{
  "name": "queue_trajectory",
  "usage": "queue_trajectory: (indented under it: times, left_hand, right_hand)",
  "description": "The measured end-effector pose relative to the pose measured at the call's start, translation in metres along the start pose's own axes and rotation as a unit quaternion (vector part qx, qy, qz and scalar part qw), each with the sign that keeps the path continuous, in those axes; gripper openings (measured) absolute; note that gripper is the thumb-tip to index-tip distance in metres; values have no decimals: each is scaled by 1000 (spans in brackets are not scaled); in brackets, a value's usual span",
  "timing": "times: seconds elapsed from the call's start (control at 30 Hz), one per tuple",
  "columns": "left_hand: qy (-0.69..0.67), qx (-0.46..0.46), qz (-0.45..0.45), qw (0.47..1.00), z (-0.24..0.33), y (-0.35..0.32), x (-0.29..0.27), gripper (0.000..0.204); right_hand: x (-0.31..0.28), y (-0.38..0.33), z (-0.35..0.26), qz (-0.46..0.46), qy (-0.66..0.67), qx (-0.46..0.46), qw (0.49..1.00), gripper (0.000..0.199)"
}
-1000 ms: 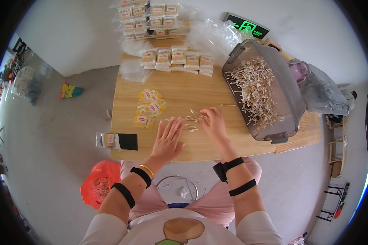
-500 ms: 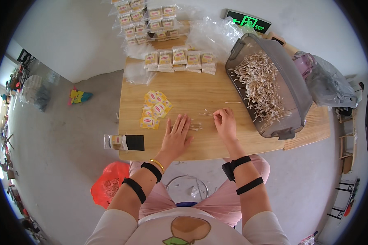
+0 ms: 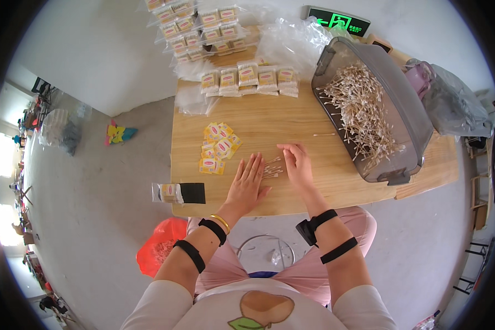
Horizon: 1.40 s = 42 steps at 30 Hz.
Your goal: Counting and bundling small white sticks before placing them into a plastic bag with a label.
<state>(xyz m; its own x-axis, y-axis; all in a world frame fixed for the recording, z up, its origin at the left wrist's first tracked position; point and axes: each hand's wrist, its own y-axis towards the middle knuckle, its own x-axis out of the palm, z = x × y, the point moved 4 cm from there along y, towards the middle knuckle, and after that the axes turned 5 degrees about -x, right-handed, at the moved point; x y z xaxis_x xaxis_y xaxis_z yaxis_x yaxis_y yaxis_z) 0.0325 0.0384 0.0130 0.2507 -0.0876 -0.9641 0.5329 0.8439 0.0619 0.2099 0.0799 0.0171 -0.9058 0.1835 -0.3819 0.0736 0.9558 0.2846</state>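
My left hand [image 3: 247,183] lies flat on the wooden table, fingers stretched out, over one end of a small bunch of cotton swabs [image 3: 272,169]. The swabs' other ends fan out to the right of its fingers. Just right of the bunch, my right hand [image 3: 297,166] hovers with loosely bent fingers and the forefinger pointing left; no swab shows in it. Left of my left hand is a loose pile of yellow and white printed cards [image 3: 220,147]. A grey bin [image 3: 404,104], tipped toward me, holds a heap of loose swabs [image 3: 360,113] at the right.
Filled swab packs [image 3: 247,77] stand in a row at the back, beside stacked bagged packs [image 3: 181,25] and clear plastic bags [image 3: 291,41]. One pack on a black pad [image 3: 193,193] sits at the near left corner. A red bag [image 3: 158,247] is on the floor. A single swab [image 3: 324,134] lies near the bin.
My right hand has let go of the few swabs it pinched, and they now lie with the bunch beside my left hand. The whole view has shifted slightly.
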Motion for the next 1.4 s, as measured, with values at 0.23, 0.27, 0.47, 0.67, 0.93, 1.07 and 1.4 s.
queue_trajectory:
  times: [0.23,0.27,0.47,0.67,0.93,1.07,1.4]
  left_hand:
    - [-44,-42,16,998,-1,11,-6,88]
    - [-45,-46,19,998,-2,12,-4,89]
    - [-59,-29,32,997,-4,10,0,89]
    - [-81,-13,24,996,-6,8,2,89]
    - [23,-36,-4,999,14,4,-1,92]
    - [30,-64,-17,997,10,14,1,93]
    - [20,-49,-25,998,11,1,9,98]
  right_hand:
    - [32,4,-4,14,89,-27,996,21]
    - [34,4,-4,10,100,-12,995,21]
    - [43,-5,-6,-12,154,-16,988,25]
    - [37,-16,7,69,248,32,966,30]
    - [-8,-25,11,98,170,24,980,30]
    - [-5,-24,9,107,158,32,981,29]
    - [-4,-23,7,109,165,33,980,29]
